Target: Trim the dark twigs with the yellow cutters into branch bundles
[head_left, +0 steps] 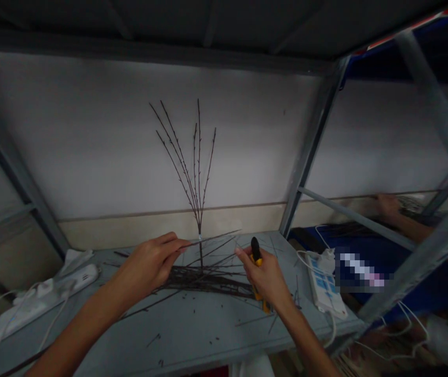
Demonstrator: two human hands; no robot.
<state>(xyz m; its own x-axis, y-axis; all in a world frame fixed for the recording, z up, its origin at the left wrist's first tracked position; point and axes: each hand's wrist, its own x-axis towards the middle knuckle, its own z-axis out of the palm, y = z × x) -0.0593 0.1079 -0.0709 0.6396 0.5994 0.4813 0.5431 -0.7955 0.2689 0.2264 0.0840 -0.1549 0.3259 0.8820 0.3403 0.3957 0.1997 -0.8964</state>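
Observation:
A branched spray of dark twigs point(199, 209) stands upright against the wall, a pale band round its stem. My left hand point(157, 259) pinches a thin twig point(216, 236) that points right, across the spray's stem. Yellow-handled pliers with a black end point(256, 256) are held in my right hand point(265, 275), whose thumb and forefinger are close together near the twig tips. Beneath both hands a pile of dark twigs point(216, 284) lies across the grey shelf point(192, 335). Small twig scraps are scattered in front of it.
White power strips lie at the left point(47, 296) and right point(326, 288) with cables. Grey metal posts point(310, 141) frame the shelf, with a dark panel overhead. Beyond the right post, another person's arm point(416, 225) reaches over a blue surface point(412, 277).

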